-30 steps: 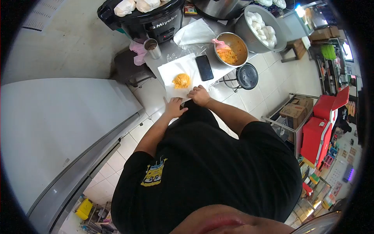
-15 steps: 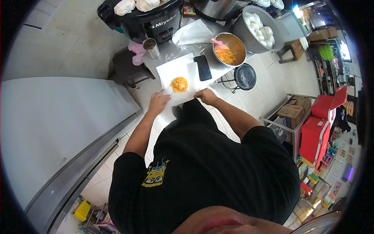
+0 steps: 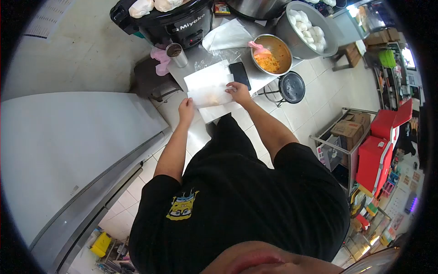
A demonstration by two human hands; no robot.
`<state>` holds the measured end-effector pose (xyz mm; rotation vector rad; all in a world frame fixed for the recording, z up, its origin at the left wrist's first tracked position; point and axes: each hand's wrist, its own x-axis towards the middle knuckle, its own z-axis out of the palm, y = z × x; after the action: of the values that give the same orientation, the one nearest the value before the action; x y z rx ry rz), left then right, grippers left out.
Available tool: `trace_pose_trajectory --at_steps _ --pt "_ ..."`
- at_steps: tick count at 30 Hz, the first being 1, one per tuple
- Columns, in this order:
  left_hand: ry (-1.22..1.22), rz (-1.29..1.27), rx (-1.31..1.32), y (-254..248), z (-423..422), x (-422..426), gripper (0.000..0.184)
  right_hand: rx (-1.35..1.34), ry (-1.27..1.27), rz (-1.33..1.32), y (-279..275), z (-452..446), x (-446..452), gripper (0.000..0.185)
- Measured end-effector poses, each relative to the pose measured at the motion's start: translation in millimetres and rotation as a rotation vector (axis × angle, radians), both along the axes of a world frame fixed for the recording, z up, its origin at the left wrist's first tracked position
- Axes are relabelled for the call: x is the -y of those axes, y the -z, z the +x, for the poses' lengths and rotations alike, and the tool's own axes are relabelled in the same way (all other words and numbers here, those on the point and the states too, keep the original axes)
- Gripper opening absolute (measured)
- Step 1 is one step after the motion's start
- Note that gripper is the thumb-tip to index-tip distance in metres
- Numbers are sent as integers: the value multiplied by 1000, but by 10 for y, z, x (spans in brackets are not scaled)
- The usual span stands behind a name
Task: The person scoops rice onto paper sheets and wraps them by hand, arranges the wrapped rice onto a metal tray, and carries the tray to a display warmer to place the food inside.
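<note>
White paper point(image 3: 205, 82) lies on the metal table's near end, its near part folded up over the orange food, which shows only as a faint tint. My left hand point(image 3: 186, 109) pinches the fold's left edge. At the right edge, my right hand point(image 3: 239, 92) grips the paper between thumb and fingers. A black phone point(image 3: 239, 74) is just beyond my right hand, partly on the paper's right side. Farther right stands a steel bowl point(image 3: 286, 57) of orange food point(image 3: 268, 64) with a pink scoop point(image 3: 259, 50) in it.
A metal cup point(image 3: 177, 55) and a black Miyako cooker point(image 3: 182, 27) stand at the back left. White paper sheets point(image 3: 226, 36) lie behind. A grey pot point(image 3: 292, 36) holds several white wrapped bundles point(image 3: 309, 31). Beyond the table's right edge is a black round stool point(image 3: 292, 87).
The paper's near edge has been lifted and folded away from me over the orange food, which is now covered. Both hands have moved farther forward with it.
</note>
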<state>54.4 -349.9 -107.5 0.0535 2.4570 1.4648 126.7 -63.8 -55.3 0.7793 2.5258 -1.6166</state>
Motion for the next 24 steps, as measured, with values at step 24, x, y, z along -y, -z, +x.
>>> trace_pose_trajectory --at_steps 24 --pt "-162 -107 -31 -118 32 -238 29 -220 120 -576 227 263 -55 40"
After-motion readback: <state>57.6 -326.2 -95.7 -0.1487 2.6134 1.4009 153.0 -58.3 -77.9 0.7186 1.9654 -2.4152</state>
